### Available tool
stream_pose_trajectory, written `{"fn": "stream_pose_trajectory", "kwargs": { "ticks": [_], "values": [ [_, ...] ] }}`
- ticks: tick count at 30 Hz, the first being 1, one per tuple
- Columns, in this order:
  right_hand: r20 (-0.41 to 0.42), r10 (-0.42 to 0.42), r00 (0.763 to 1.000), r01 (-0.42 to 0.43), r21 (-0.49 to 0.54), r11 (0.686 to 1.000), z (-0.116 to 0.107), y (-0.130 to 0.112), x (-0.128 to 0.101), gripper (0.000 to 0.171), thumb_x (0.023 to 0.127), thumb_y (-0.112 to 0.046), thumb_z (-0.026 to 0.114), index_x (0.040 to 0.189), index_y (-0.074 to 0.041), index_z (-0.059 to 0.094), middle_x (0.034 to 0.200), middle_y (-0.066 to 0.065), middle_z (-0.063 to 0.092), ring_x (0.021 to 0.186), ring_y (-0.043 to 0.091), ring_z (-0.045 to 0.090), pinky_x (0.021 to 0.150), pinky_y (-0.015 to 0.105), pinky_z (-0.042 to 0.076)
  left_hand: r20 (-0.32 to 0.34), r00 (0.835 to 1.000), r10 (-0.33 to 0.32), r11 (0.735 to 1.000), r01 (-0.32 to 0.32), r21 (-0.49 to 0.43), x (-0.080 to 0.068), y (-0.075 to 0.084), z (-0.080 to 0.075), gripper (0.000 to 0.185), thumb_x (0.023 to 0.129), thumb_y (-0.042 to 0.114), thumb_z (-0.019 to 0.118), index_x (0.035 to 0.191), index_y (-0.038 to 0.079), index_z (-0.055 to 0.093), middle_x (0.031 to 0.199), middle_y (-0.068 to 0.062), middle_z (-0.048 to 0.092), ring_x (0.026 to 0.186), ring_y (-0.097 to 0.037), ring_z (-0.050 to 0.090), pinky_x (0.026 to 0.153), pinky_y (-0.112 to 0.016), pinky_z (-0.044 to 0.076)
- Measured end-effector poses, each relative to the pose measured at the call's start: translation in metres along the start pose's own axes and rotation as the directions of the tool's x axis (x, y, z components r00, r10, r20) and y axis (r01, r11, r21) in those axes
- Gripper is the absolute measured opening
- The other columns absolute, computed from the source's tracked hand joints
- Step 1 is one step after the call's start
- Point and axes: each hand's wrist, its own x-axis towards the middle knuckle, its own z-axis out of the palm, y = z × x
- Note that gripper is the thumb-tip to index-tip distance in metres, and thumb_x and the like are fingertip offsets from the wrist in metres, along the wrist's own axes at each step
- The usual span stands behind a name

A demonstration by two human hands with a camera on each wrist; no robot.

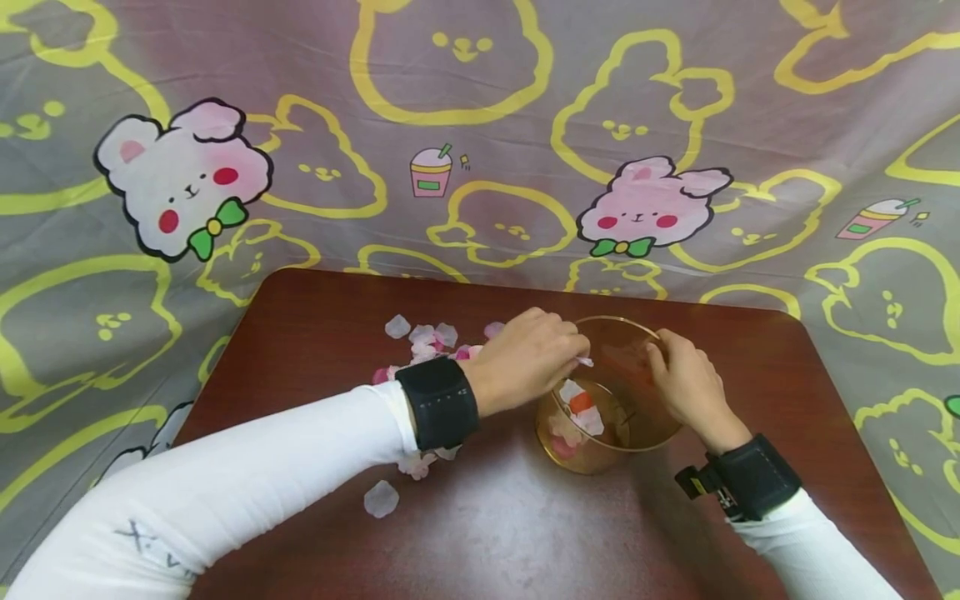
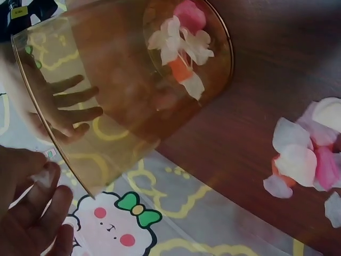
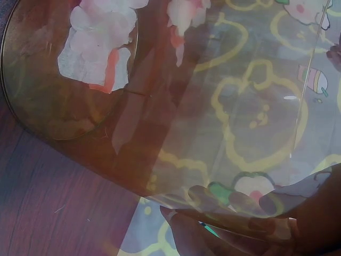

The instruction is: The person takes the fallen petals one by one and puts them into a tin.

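Note:
My left hand (image 1: 528, 358) is at the left rim of a see-through amber container (image 1: 626, 354), fingertips curled and pinching a whitish petal (image 1: 585, 362). In the left wrist view the pale petal (image 2: 43, 175) shows between thumb and fingers, beside the rim. My right hand (image 1: 690, 383) grips the container's right side, thumb at the rim and fingers spread along the outer wall. Inside, white, orange and pink petals (image 1: 590, 420) lie on the bottom. A loose pile of white and pink petals (image 1: 423, 337) lies left of the container, partly hidden by my left forearm.
The dark red-brown table (image 1: 322, 333) has rounded back corners. A single white petal (image 1: 381, 498) lies nearer the front, left of the container. Behind the table hangs a cloth (image 1: 480, 83) printed with cartoon animals. Black bands (image 1: 438, 402) circle both wrists.

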Motion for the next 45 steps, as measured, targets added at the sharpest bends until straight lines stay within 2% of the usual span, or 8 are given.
{"fn": "stream_pose_trajectory", "kwargs": {
  "ticks": [5,9,19,26,31,37,41,45],
  "values": [
    [-0.009,-0.005,1.0,0.005,-0.003,1.0,0.0,-0.001,0.0,0.024,0.108,-0.024,0.044,0.101,-0.006,0.059,0.072,0.007,0.057,0.057,0.02,0.049,0.05,0.033,0.033,0.088,0.996,0.012,1.0,-0.011,-0.01,0.002,0.007,0.005,0.01,0.097,0.022,0.067,0.1,0.02,0.077,0.093,0.006,0.076,0.095,-0.011,0.07,0.103,-0.037,0.043],
    [-0.009,-0.008,1.0,0.008,0.0,1.0,0.0,-0.001,0.0,0.023,0.108,-0.023,0.044,0.102,-0.006,0.059,0.072,0.008,0.057,0.057,0.02,0.049,0.05,0.033,0.033,0.144,0.989,0.026,0.999,-0.022,-0.031,0.002,0.011,0.01,0.01,0.098,0.022,0.067,0.099,0.02,0.077,0.093,0.007,0.077,0.095,-0.009,0.071,0.105,-0.039,0.041],
    [-0.012,-0.004,1.0,0.004,-0.004,1.0,0.001,-0.001,0.0,0.023,0.108,-0.022,0.045,0.102,-0.006,0.059,0.073,0.008,0.056,0.058,0.021,0.049,0.051,0.033,0.033,0.202,0.979,-0.008,0.998,0.021,-0.063,0.003,0.009,0.012,0.014,0.098,0.028,0.066,0.099,0.021,0.077,0.095,0.008,0.076,0.098,-0.009,0.069,0.107,-0.039,0.039],
    [-0.015,-0.008,1.0,0.008,-0.005,1.0,0.0,-0.001,0.0,0.024,0.108,-0.022,0.044,0.104,-0.005,0.06,0.074,0.008,0.059,0.057,0.02,0.05,0.05,0.033,0.034,0.238,0.971,-0.025,0.992,0.054,-0.113,0.003,0.007,0.01,0.022,0.097,0.035,0.066,0.108,0.021,0.078,0.107,0.008,0.077,0.107,-0.011,0.067,0.111,-0.04,0.037],
    [-0.011,-0.01,1.0,0.01,-0.003,1.0,0.0,-0.002,0.0,0.023,0.108,-0.022,0.044,0.104,-0.005,0.06,0.074,0.009,0.06,0.057,0.02,0.051,0.05,0.033,0.034,0.197,0.98,-0.028,0.984,0.061,-0.166,0.001,0.003,0.004,0.025,0.096,0.036,0.068,0.113,0.019,0.076,0.107,0.005,0.076,0.107,-0.013,0.067,0.109,-0.039,0.039],
    [-0.012,-0.013,1.0,0.013,-0.003,1.0,0.0,-0.001,0.0,0.024,0.108,-0.023,0.044,0.1,-0.006,0.06,0.073,0.008,0.059,0.057,0.02,0.05,0.05,0.033,0.034,0.079,0.995,-0.062,0.974,0.078,-0.215,-0.003,-0.014,-0.011,0.02,0.097,0.03,0.068,0.11,0.017,0.075,0.106,0.003,0.075,0.103,-0.016,0.067,0.1,-0.037,0.045],
    [-0.011,-0.011,1.0,0.011,0.0,1.0,0.0,-0.001,0.0,0.024,0.108,-0.023,0.044,0.098,-0.006,0.058,0.071,0.007,0.056,0.056,0.02,0.048,0.05,0.033,0.033,0.026,0.993,-0.115,0.964,0.118,-0.239,-0.012,-0.028,-0.02,0.017,0.099,0.027,0.066,0.109,0.016,0.074,0.105,0.002,0.075,0.097,-0.015,0.068,0.095,-0.037,0.048],
    [-0.01,-0.011,1.0,0.011,0.005,1.0,0.0,-0.001,-0.001,0.023,0.108,-0.023,0.044,0.1,-0.006,0.059,0.071,0.007,0.057,0.056,0.02,0.049,0.05,0.033,0.033,0.016,0.981,-0.192,0.941,0.189,-0.28,-0.028,-0.044,-0.022,0.017,0.099,0.025,0.065,0.109,0.015,0.074,0.105,0.001,0.075,0.093,-0.015,0.067,0.092,-0.037,0.05]
  ]
}}
